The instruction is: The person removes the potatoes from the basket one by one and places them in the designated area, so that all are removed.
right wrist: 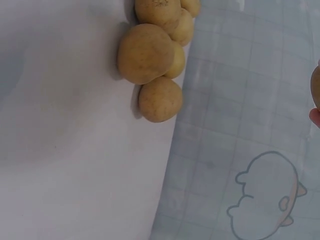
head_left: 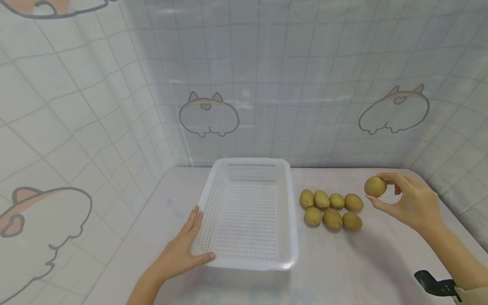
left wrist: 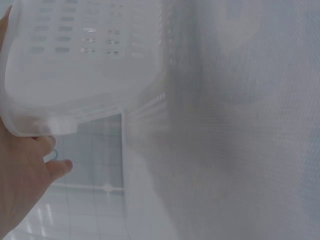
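Observation:
A white perforated plastic basket stands on the table left of the potatoes. My left hand touches its near left corner, fingers straight along the left rim and thumb at the front rim. In the left wrist view the left hand is beside the basket's rim. My right hand pinches a potato between thumb and fingertips, raised at the right of the other potatoes. Several potatoes lie in two rows on the table. Only a sliver of the held potato shows in the right wrist view.
The pale table ends at a gridded wall sheet printed with cartoon animals, which also hangs at both sides. A black strap device is on the right wrist.

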`<state>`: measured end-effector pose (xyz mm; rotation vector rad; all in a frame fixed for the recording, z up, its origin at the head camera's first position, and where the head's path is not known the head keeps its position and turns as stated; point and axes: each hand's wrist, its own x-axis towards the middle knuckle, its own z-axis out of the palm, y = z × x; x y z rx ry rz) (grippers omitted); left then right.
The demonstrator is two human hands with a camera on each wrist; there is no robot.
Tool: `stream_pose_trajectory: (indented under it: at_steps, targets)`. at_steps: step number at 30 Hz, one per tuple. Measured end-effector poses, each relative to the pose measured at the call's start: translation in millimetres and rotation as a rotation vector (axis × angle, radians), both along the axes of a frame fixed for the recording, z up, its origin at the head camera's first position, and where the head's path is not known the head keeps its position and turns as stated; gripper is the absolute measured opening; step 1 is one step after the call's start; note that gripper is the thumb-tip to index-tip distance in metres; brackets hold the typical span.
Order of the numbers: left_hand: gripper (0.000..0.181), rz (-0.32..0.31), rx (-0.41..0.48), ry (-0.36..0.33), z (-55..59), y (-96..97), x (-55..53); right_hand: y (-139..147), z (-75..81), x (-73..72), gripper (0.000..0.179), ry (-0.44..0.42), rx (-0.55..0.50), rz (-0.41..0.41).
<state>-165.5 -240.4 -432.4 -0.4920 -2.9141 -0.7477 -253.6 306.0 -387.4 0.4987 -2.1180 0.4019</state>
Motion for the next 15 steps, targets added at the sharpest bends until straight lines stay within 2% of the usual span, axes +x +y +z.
stream_pose_trajectory:
  at_steps: [10, 12, 15]
  targets:
    - [0.110, 0.004, -0.003, 0.009, 0.4, 0.6, -0.3, 9, -11.6, -0.8, 0.075, -0.018, 0.028, -0.001]
    - [0.111, 0.006, -0.006, 0.004, 0.2, 0.7, -0.2, 11, -16.5, -1.5, 0.074, -0.039, 0.035, 0.002]
    - [0.111, 0.007, -0.007, -0.008, -0.2, 0.7, 0.0, 14, -25.1, -1.7, 0.064, -0.101, 0.054, 0.007]
